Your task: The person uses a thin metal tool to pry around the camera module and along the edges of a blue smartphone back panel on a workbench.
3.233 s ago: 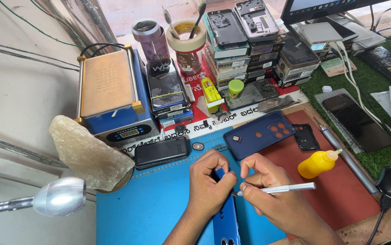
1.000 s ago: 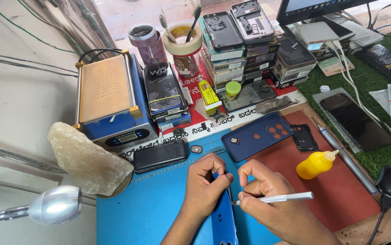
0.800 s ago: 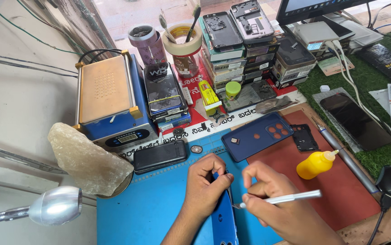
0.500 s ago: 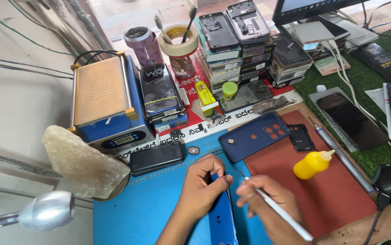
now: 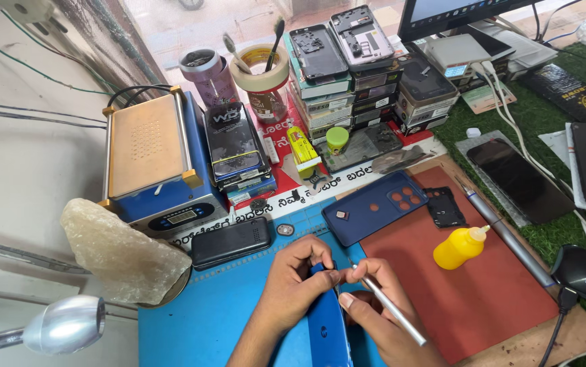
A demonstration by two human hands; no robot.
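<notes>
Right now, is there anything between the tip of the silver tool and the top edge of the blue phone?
Nothing visible. The right hand holds the silver tool with its tip at the blue phone, beside the left hand's fingertips.

We look down on a crowded repair surface (image 5: 28,170), pale and bare along its left side, where thin wires (image 5: 7,88) run across it. A blue mat (image 5: 204,319) covers the near middle, a red-brown mat (image 5: 496,299) lies just beside it on the right, and green artificial turf (image 5: 544,122) spreads further right. At the far edge we see a mesh screen (image 5: 96,34) with bright daylight behind it, which lights the whole scene evenly. A metal lamp head (image 5: 65,325) juts in at our lower left. A monitor (image 5: 456,10) stands at the far right.
</notes>
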